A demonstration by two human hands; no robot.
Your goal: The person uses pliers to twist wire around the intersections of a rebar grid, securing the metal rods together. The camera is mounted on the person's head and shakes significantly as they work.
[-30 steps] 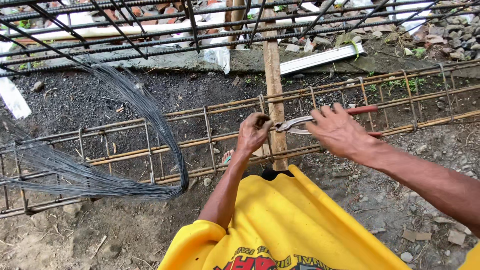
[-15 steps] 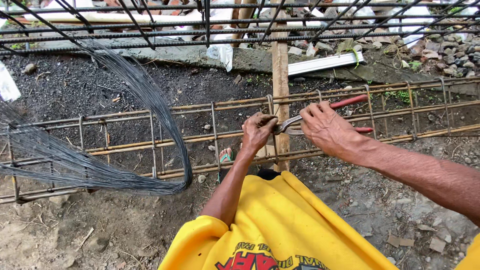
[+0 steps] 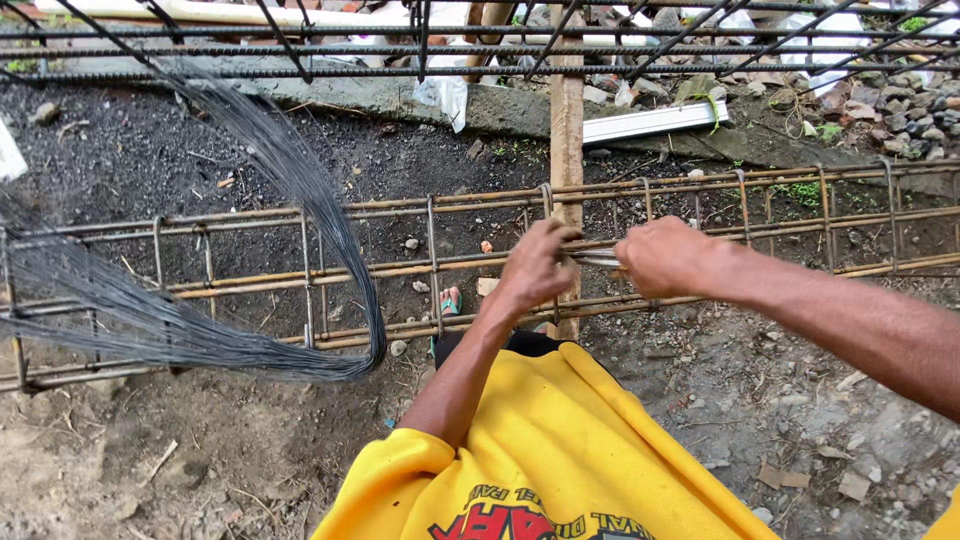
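Where the dark gravelly ground (image 3: 200,150) slopes up to a concrete curb (image 3: 330,100), I crouch outdoors over a long rusty rebar cage (image 3: 300,275) that lies flat on the dirt and runs from the left edge of my view to the right. Paler, stony soil (image 3: 700,400) lies on my side of it, with rubble and stones (image 3: 900,110) at the far right. More dark rebar (image 3: 250,60) crosses the top of the view, and an upright wooden stake (image 3: 566,150) stands just behind the cage, right by my hands. A big loose coil of thin dark tie wire (image 3: 250,350) sags over the cage to my left, well apart from my hands, leaving the cage bare between it and them.

My left hand (image 3: 537,265) is clenched at a cage bar beside the stake. My right hand (image 3: 665,258) is closed around the pliers (image 3: 598,258); only a sliver of their grey metal shows between my two hands, the handles hidden in my fist. My yellow shirt (image 3: 560,450) fills the bottom of the view.
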